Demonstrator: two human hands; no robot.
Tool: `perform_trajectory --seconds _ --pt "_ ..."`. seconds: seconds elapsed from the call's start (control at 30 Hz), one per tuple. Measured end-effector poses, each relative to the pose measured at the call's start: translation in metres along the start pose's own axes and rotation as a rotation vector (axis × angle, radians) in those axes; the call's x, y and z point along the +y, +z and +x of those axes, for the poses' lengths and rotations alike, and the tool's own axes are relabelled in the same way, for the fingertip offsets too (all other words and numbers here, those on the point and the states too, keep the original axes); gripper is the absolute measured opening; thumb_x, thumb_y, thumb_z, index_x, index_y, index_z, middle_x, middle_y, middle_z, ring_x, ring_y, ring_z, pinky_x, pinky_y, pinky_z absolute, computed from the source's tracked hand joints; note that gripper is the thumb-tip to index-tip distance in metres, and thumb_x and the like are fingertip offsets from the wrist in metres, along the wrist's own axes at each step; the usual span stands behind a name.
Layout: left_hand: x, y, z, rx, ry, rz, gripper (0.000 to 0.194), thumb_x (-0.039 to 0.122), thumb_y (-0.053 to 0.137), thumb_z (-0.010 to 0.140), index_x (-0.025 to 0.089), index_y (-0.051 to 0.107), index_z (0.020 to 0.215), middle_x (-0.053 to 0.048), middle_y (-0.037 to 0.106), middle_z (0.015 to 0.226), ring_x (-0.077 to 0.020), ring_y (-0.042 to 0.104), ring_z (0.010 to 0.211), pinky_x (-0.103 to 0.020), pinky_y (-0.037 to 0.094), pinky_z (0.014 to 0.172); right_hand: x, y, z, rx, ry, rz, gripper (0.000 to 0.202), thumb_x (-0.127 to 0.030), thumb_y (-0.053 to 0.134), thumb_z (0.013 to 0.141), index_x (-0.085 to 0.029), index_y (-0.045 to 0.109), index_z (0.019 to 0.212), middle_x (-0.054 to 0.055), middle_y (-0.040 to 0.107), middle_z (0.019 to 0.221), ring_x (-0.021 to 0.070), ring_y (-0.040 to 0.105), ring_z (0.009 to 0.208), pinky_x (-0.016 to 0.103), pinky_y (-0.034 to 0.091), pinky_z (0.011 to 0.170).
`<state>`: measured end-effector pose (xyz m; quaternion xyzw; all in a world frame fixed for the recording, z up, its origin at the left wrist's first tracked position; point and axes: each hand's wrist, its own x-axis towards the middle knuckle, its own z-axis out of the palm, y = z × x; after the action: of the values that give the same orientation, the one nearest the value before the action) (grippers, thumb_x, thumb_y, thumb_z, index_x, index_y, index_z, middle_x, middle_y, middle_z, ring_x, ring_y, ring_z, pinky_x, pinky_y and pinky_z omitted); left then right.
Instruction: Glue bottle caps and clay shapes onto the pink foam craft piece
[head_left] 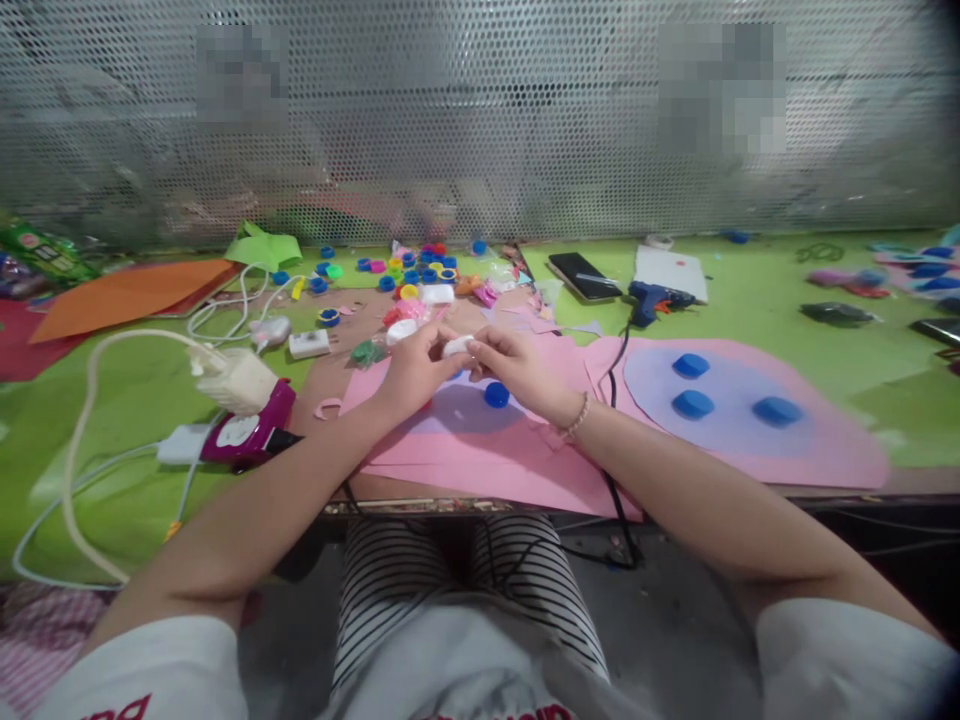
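Note:
My left hand (421, 362) and my right hand (510, 360) meet over the middle of the workbench. Between their fingertips they pinch a small white lump (459, 345) that looks like soft modelling clay. Under them lies a pink paper sheet (480, 470) with a lilac paper oval (465, 412) on it. A blue bottle cap (496, 395) stands on the oval just below my right hand. Another blue cap is partly hidden behind my fingers. Close behind my left hand is a round white piece (401, 331), beside a green lump in clear wrap (367, 352).
A second pink sheet (840, 450) with a lilac oval and blue caps lies right. Behind are loose bottle caps (427, 272), a phone (583, 277) and a glue gun (660, 298), its black cord crossing the sheet. A purple power strip (251, 430) with chargers sits left.

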<state>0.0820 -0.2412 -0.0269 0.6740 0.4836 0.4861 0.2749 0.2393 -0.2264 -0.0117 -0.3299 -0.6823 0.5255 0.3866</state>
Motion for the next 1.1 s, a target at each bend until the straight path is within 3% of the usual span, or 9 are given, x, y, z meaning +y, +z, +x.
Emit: perform_trajectory --seconds 0.3,0.47,0.6,0.77,0.87,1.1 --pt "0.0055 -0.0024 0.0037 -0.024 -0.078 -0.176 0.019 0.030 0.065 0.072 0.014 0.058 0.079 -0.002 0.063 0.067 -0.0086 0.057 0.052 -0.023 0.050 0.052 0.0045 -0.0033 0.0035 -0.086 0.082 0.263 0.024 -0.039 0.060 0.077 -0.018 0.052 0.071 -0.002 0.057 0.064 0.0071 0.056 0.057 0.020 0.047 0.056" --pt "0.0043 -0.0060 0.0046 -0.060 -0.091 -0.230 0.017 0.025 0.063 0.072 0.014 0.058 0.083 -0.003 0.064 0.071 -0.0106 0.060 0.056 -0.026 0.052 0.056 0.0050 -0.0046 0.0033 -0.046 0.100 0.300 0.022 -0.037 0.063 0.075 -0.017 0.054 0.072 -0.004 0.053 0.061 0.0060 0.055 0.054 0.020 0.047 0.054" --pt "0.0008 -0.0075 0.0041 -0.105 -0.072 -0.300 0.022 0.031 0.056 0.075 0.015 0.057 0.091 -0.004 0.063 0.077 -0.0123 0.060 0.063 -0.028 0.051 0.060 0.0064 -0.0049 0.0027 -0.041 0.123 0.316 0.023 -0.037 0.064 0.075 -0.017 0.053 0.073 -0.003 0.056 0.064 0.0065 0.057 0.056 0.021 0.048 0.058" --pt "0.0015 -0.0037 0.0001 -0.052 0.088 0.187 0.031 0.036 0.069 0.063 0.016 0.059 0.085 0.000 0.060 0.071 -0.0118 0.053 0.063 -0.023 0.042 0.057 0.0072 -0.0029 0.0005 -0.072 0.138 0.366 0.023 -0.035 0.068 0.071 -0.016 0.054 0.069 -0.005 0.052 0.057 0.0059 0.053 0.052 0.020 0.047 0.054" --pt "0.0042 -0.0031 -0.0022 -0.027 0.123 0.401 0.028 0.036 0.067 0.065 0.016 0.061 0.083 0.000 0.061 0.069 -0.0131 0.052 0.064 -0.024 0.040 0.059 0.0084 -0.0028 0.0003 -0.099 0.192 0.397 0.024 -0.034 0.070 0.069 -0.016 0.055 0.070 -0.002 0.058 0.062 0.0073 0.057 0.057 0.020 0.048 0.057" --pt "0.0094 -0.0073 -0.0028 -0.142 0.200 0.438 0.027 0.029 0.055 0.079 0.016 0.063 0.101 -0.004 0.068 0.086 -0.0145 0.058 0.075 -0.027 0.043 0.072 0.0075 -0.0033 0.0008 -0.088 0.107 0.318 0.025 -0.036 0.067 0.072 -0.015 0.056 0.066 -0.001 0.058 0.060 0.0074 0.054 0.056 0.021 0.043 0.054"
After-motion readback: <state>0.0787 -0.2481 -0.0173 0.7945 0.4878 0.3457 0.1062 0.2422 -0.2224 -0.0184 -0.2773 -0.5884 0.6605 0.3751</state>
